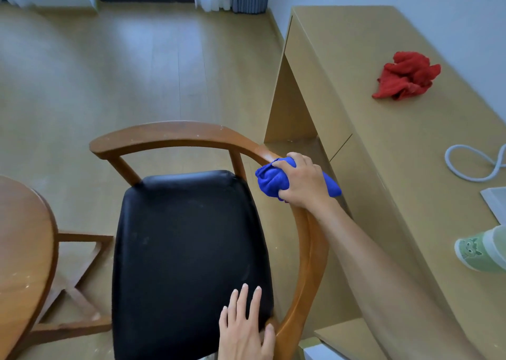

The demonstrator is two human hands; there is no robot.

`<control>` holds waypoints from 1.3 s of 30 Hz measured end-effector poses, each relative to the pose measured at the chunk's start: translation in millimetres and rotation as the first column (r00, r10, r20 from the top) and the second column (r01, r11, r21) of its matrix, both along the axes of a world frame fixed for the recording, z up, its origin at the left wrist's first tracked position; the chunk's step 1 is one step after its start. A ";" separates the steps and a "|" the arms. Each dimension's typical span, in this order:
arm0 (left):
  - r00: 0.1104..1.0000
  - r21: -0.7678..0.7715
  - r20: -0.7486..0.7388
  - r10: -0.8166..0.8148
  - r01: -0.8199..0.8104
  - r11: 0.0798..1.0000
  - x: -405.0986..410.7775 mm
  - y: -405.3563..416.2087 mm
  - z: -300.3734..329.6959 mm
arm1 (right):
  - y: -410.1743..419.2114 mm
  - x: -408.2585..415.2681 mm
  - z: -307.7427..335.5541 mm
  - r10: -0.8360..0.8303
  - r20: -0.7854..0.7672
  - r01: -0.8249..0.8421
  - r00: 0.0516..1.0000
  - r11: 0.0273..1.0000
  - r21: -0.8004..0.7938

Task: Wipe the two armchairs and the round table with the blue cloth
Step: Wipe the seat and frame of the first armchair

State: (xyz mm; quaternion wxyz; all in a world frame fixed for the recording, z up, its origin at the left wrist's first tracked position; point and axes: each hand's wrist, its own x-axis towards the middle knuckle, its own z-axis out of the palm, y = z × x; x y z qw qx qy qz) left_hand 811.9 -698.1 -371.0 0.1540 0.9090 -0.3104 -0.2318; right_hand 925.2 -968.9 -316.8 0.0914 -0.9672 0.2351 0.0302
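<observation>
The armchair fills the middle of the view, its black padded seat facing up and its curved wooden rail wrapping round the back and right side. To its right runs a long light-wood desk against the wall, and at the lower left edge the round table shows part of its brown top, close beside the chair. The person's right hand reaches forward along the rail and grips the bunched blue cloth, fingers curled over it, pressing it onto the upper right bend of the wooden rail; one end of the cloth sticks out behind the hand. The left hand lies flat with straight, spread fingers on the near right corner of the black seat, thumb touching the rail, holding nothing. On the desk a crumpled red cloth sits well apart from the chair, a loop of white cable lies nearer the right edge, and a pale green container lies tipped at the frame's border.
</observation>
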 end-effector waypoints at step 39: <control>0.678 -0.047 0.639 -0.364 0.507 0.860 373.1 -166.8 -0.8 | -15.4 73.2 -46.1 -0.302 -0.201 0.279 0.932 0.951 -0.137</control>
